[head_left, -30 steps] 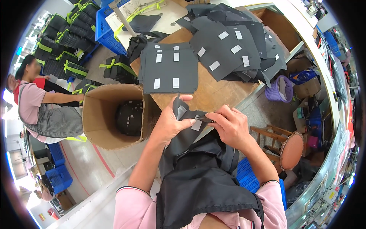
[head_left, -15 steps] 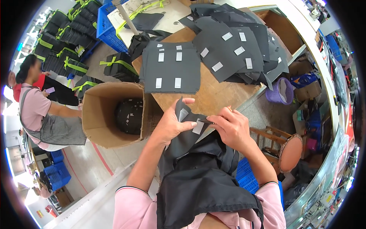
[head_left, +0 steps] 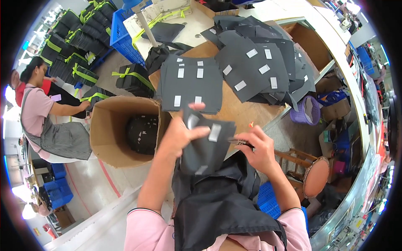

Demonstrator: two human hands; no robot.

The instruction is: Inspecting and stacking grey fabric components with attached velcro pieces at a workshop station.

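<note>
My left hand (head_left: pixel 179 136), smeared by motion, grips a dark grey fabric panel (head_left: pixel 207 150) by its left side, with the thumb on top. White rectangular patches show on this panel, which hangs over the black apron on my lap. My right hand (head_left: pixel 258 149) is closed around small dark thread snips (head_left: pixel 242 143), their tip pointing left, close to the panel's right edge. Just beyond my left hand, a neat stack of similar grey panels (head_left: pixel 192 85) with white patches lies on the brown board.
A looser heap of grey panels (head_left: pixel 255 62) covers the board's far right. To the left stands an open cardboard box (head_left: pixel 109 138) with dark pieces inside; a person (head_left: pixel 39 113) is beyond it. A purple basket (head_left: pixel 305 111) and a round stool (head_left: pixel 316 178) stand to the right.
The panel has opened out from its folded, bunched shape and now hangs flatter. My right hand with the snips has drawn slightly away from it, downward and right. My left hand has shifted left.
</note>
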